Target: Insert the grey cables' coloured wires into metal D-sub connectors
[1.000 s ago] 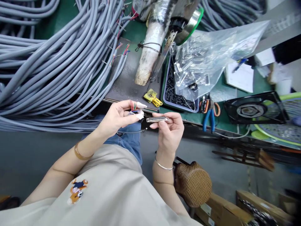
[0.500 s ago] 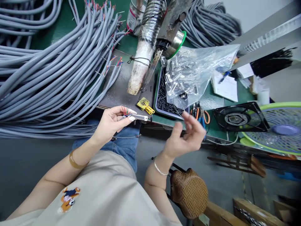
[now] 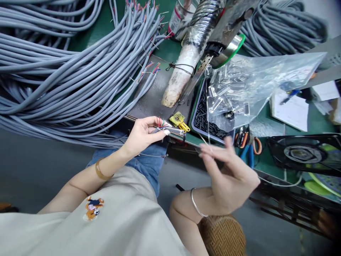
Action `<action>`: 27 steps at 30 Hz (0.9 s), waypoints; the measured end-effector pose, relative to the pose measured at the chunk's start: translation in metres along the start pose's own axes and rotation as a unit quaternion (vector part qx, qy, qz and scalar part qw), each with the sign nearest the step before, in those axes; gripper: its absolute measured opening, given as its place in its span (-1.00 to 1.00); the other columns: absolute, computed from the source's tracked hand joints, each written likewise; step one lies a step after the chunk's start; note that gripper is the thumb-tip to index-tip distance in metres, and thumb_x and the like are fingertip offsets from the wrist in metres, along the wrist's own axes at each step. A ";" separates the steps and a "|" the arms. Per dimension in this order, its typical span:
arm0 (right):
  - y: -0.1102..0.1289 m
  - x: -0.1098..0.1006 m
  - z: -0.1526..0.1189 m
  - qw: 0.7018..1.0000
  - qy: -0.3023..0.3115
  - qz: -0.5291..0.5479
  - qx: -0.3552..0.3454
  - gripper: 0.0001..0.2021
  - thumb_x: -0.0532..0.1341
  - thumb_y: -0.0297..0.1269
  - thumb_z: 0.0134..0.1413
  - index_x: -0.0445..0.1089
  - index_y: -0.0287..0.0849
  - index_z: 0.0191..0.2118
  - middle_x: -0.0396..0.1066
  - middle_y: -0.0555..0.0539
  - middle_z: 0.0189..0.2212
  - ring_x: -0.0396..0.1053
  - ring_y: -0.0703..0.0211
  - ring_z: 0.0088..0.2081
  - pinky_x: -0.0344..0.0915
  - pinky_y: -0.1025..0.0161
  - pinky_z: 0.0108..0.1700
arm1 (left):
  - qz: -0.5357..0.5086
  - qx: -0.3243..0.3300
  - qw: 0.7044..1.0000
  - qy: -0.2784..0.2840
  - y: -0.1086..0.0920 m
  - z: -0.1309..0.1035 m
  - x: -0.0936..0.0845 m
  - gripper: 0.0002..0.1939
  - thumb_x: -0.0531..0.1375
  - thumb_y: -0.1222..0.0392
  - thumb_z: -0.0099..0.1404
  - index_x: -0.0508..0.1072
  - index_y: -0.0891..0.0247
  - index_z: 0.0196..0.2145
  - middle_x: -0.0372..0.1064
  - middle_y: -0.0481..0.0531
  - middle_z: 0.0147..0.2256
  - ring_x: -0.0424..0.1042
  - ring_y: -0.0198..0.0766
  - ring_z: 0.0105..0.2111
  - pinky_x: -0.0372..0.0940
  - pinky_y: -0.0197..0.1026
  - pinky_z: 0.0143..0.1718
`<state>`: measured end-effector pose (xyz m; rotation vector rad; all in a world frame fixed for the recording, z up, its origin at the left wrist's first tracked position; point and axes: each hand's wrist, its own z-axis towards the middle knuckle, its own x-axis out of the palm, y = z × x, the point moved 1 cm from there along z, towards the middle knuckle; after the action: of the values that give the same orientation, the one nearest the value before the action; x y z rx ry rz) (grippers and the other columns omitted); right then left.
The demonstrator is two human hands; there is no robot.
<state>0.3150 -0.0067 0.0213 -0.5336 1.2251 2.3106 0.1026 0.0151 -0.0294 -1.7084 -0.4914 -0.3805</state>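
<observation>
Metal connector (image 3: 173, 131), left hand (image 3: 140, 136) — jar label (image 3: 174, 22) illegible.

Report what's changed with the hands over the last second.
The right hand let go of the connector and moved right, toward the near edge of the tray; the left hand now holds the connector. The coloured wires stay in the left hand; tray and plastic bag are unmoved.
</observation>
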 end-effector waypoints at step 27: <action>0.021 0.070 -0.010 0.978 -0.059 0.152 0.132 -0.88 0.36 -0.37 0.18 0.40 -0.14 -0.33 0.59 -0.02 -0.23 0.60 0.22 -0.34 0.62 0.23 -0.26 | 0.002 -0.017 0.997 0.078 -0.003 -0.008 -0.002 -0.80 0.46 0.31 0.04 0.57 0.36 -0.36 0.56 0.03 -0.34 0.52 -0.38 -0.37 0.45 -0.36 -0.25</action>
<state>0.2474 -0.0099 -0.0076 -0.1191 1.6147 2.3270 0.0993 0.0073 -0.0267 -1.6962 -0.3684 -0.5165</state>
